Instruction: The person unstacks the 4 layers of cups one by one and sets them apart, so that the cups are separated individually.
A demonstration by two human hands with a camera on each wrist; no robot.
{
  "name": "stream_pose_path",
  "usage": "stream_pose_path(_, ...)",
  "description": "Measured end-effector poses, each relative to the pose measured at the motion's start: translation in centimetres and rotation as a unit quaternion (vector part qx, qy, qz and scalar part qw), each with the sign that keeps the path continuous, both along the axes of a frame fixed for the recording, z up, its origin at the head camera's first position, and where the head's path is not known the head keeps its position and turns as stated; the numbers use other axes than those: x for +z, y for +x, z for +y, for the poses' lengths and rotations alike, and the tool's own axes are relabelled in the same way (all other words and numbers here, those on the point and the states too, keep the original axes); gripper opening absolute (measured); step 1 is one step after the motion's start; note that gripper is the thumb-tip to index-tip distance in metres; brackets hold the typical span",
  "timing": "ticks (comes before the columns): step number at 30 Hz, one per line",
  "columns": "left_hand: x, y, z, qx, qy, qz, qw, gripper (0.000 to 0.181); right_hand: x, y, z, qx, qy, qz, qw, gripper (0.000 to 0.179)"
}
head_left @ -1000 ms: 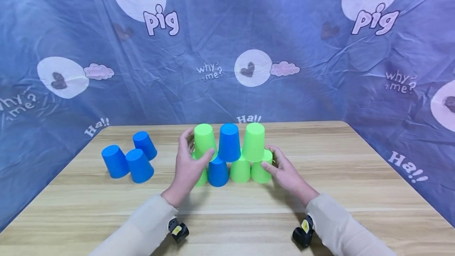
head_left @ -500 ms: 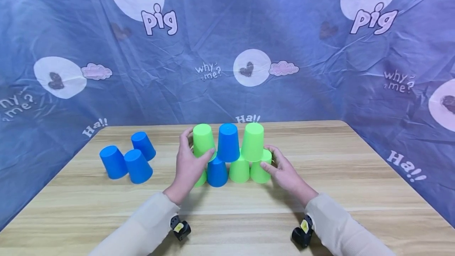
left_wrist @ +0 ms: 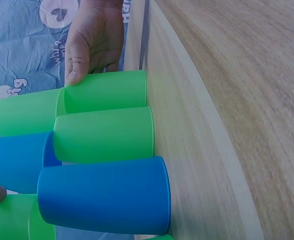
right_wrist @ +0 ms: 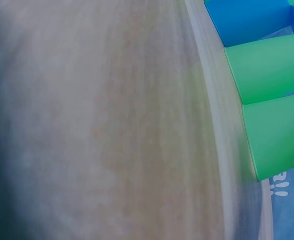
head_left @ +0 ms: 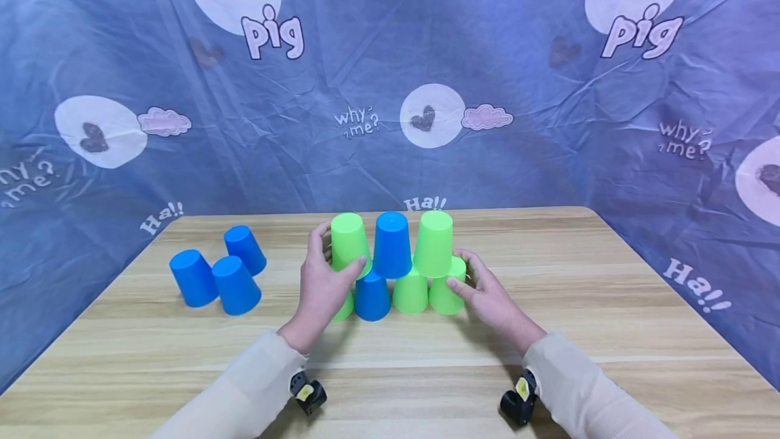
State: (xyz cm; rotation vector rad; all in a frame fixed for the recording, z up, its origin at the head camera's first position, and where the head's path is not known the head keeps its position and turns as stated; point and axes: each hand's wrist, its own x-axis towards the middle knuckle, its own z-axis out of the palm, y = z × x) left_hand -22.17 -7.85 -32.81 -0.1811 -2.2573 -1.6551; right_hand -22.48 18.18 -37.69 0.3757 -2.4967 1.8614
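Note:
Upside-down plastic cups stand in two tiers at mid-table in the head view. On the upper tier are a green cup (head_left: 349, 242), a blue cup (head_left: 392, 246) and another green cup (head_left: 435, 242). Below them run a partly hidden green cup (head_left: 343, 308), a blue cup (head_left: 372, 298), a green cup (head_left: 411, 293) and an end green cup (head_left: 447, 295). My left hand (head_left: 321, 290) grips the upper left green cup, thumb in front, fingers behind. My right hand (head_left: 492, 298) holds the end green cup low on the right, its thumb (left_wrist: 78, 62) showing in the left wrist view.
Three more blue cups stand upside down on the left: a left one (head_left: 195, 280), a front one (head_left: 236, 286) and a back one (head_left: 246, 251). The wooden table (head_left: 585, 330) ends at a blue patterned cloth (head_left: 524, 175) behind it.
Both hands keep their places on the cups, and the tiers stand as before. Only the head view has shifted slightly.

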Motion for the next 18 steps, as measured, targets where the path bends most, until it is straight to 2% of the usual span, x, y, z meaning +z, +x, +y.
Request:
stream_pose_path(6, 0.1, 0.1, -0.2, 0.002, 0.009, 0.02, 0.9998, 0.07, 0.0, 0.0, 0.1, -0.003, 0.009, 0.002, 1.0, 0.051)
stream_pose_path(13, 0.7, 0.5, -0.6, 0.018, 0.002, 0.091, 0.9957, 0.069, 0.1, 0.1, 0.0, -0.002, 0.012, -0.001, 0.9999, 0.051)
stream_pose_path(18, 1.2, 1.0, -1.2, 0.03, 0.001, 0.112, 0.9933, 0.07, 0.0, 0.0, 0.0, -0.002, 0.009, -0.003, 1.0, 0.051)
